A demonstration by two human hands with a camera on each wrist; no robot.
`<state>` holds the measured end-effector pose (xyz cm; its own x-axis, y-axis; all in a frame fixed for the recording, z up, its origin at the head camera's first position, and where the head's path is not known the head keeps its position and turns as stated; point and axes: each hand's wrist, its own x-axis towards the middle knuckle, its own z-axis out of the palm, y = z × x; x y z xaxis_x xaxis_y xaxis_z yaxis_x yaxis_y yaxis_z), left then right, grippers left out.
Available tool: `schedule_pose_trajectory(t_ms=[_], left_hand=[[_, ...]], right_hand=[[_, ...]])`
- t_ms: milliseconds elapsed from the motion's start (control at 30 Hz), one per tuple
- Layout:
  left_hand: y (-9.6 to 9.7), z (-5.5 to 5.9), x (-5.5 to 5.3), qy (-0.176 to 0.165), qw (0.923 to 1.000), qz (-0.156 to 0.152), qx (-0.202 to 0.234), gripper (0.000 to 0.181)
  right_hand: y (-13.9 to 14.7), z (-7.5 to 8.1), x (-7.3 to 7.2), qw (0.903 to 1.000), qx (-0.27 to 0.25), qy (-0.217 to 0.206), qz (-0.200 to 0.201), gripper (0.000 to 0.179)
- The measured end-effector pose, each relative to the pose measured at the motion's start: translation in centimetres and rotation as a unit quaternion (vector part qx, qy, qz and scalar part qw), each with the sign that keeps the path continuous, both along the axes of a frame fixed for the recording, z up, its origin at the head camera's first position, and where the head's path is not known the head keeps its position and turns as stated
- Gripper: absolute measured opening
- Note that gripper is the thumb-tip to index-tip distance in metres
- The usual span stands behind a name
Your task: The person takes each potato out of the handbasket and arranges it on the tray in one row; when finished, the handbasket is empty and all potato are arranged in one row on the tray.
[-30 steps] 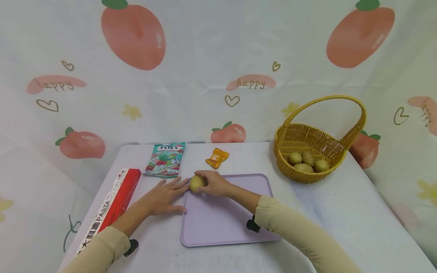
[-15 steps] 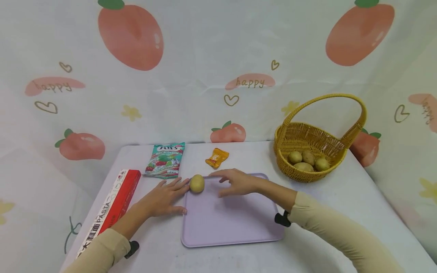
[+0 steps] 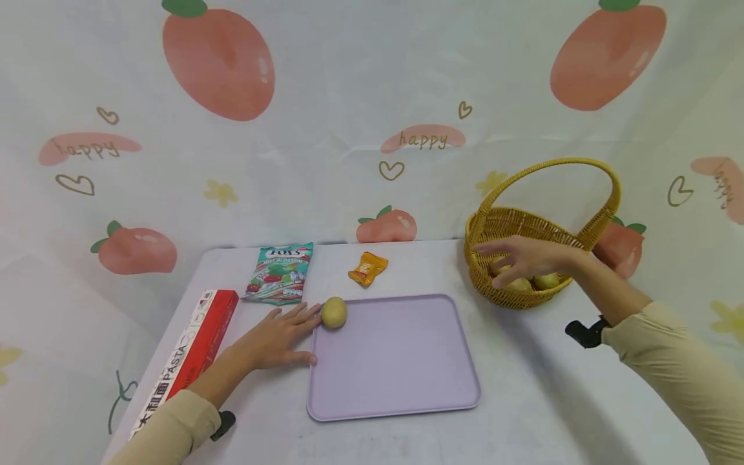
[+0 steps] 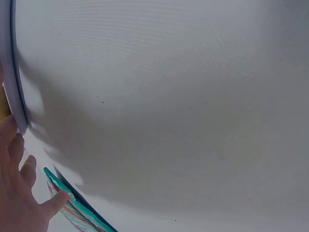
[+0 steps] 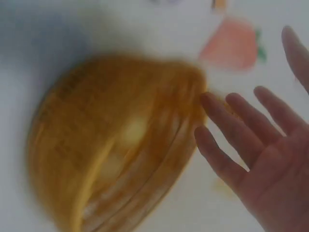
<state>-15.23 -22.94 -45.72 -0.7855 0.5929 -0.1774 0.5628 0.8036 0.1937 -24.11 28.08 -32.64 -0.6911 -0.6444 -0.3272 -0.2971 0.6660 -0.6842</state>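
A round yellow-brown potato (image 3: 334, 312) sits in the far left corner of a pale purple tray (image 3: 401, 355). My left hand (image 3: 276, 339) lies with fingers spread at the tray's left edge, its fingertips right beside the potato. Over the front of the yellow wicker basket (image 3: 506, 219) hangs my right hand (image 3: 529, 258), fingers extended and holding nothing. Potatoes (image 3: 546, 281) lie inside the basket, partly hidden by that hand. In the right wrist view the basket (image 5: 87, 125) is blurred, with the spread right hand (image 5: 270, 154) beside it.
Behind the tray lie a green candy bag (image 3: 281, 274) and a small orange wrapped packet (image 3: 368, 268). A red and white pasta box (image 3: 192, 349) runs along the table's left side. A printed cloth (image 3: 325, 148) hangs behind the table.
My right hand has let go of the potato at the tray corner and moved right, over the basket. The left hand has stayed in place.
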Motion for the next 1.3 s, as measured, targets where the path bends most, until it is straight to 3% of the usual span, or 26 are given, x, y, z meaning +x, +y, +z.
schedule_pose_trajectory(t_ms=[133,300,467,600,933,1300], left_hand=[[-0.1,0.0,0.0,-0.004,1.0,0.002,-0.001,0.087],[0.0,0.0,-0.1,-0.006,1.0,0.001,-0.001,0.087],[0.1,0.1,-0.2,-0.001,1.0,-0.002,-0.004,0.086],[0.1,0.2,-0.2,0.0,1.0,-0.002,-0.007,0.086],[-0.1,0.1,-0.2,-0.004,0.9999,0.004,-0.009,0.087],[-0.1,0.2,0.1,-0.015,0.9999,0.008,-0.001,0.088]], right_hand=[[3.5,0.1,-1.4,0.9985,0.02,0.017,-0.049,0.086],[6.2,-0.6,-2.5,0.9924,0.087,0.036,-0.08,0.089],[7.8,-1.7,-3.4,0.9875,0.133,0.008,-0.084,0.09],[8.8,-2.5,-3.8,0.9864,0.134,-0.015,-0.094,0.089],[9.3,-2.4,-4.6,0.9809,0.164,-0.063,-0.085,0.085],[9.5,-3.3,-5.4,0.9744,0.179,-0.116,-0.072,0.068]])
